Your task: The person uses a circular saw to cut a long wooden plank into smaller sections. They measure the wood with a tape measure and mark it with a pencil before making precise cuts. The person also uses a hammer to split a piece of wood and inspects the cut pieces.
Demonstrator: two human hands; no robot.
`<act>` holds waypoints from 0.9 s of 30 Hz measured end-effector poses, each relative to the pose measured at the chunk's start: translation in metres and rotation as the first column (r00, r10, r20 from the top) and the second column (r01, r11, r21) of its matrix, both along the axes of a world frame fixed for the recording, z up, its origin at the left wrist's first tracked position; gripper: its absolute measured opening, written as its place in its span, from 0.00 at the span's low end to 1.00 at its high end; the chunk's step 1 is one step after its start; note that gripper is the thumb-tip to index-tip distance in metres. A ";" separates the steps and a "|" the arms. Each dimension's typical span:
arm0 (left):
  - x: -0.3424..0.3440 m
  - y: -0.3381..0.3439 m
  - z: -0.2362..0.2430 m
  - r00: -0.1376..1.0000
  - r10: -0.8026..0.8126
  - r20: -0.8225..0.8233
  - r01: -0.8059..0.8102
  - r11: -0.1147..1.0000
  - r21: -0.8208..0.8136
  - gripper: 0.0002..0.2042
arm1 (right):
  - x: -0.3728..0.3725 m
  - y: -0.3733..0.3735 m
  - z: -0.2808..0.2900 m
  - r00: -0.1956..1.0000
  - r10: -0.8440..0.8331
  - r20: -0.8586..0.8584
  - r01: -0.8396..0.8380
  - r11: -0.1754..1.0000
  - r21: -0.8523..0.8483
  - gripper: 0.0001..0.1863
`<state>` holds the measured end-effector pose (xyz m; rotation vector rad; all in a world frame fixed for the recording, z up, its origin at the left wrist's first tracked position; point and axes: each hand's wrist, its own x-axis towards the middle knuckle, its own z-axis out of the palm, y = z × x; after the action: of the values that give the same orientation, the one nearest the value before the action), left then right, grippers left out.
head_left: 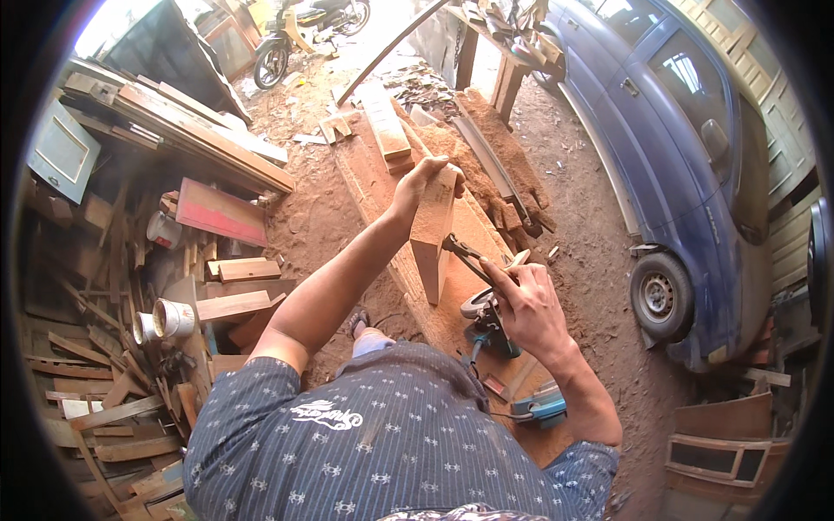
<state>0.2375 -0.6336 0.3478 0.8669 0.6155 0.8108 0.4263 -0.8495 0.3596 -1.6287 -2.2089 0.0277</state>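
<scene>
My left hand [417,187] grips the top of a tapered wooden block [430,243], which stands upright on a long plank bench [369,174] covered in sawdust. My right hand [528,308] is closed on a slim dark metal tool [469,259], whose far end is at the block's right side; its exact kind is unclear. Just below, a teal power tool [493,337] with a cord lies on the bench, partly hidden by my right hand. A second blue power tool [539,408] is beside my right forearm. Short boards [387,126] lie at the bench's far end.
Piled scrap wood [126,430], white buckets [174,319] and stacked boards [182,130] crowd the left. A metal rail [486,161] lies amid shavings beside the bench. A blue vehicle [678,200] is parked along the right; a motorcycle [308,35] stands at the back.
</scene>
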 end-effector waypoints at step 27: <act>-0.031 0.006 -0.009 0.988 0.146 0.043 -0.149 0.986 0.072 0.15 | -0.045 0.011 -0.065 0.870 -0.124 -0.477 0.040 0.982 -0.183 0.30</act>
<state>0.2067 -0.6279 0.3391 0.8793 0.6245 0.9876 0.3813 -0.8390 0.2946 -1.5825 -1.7828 0.5553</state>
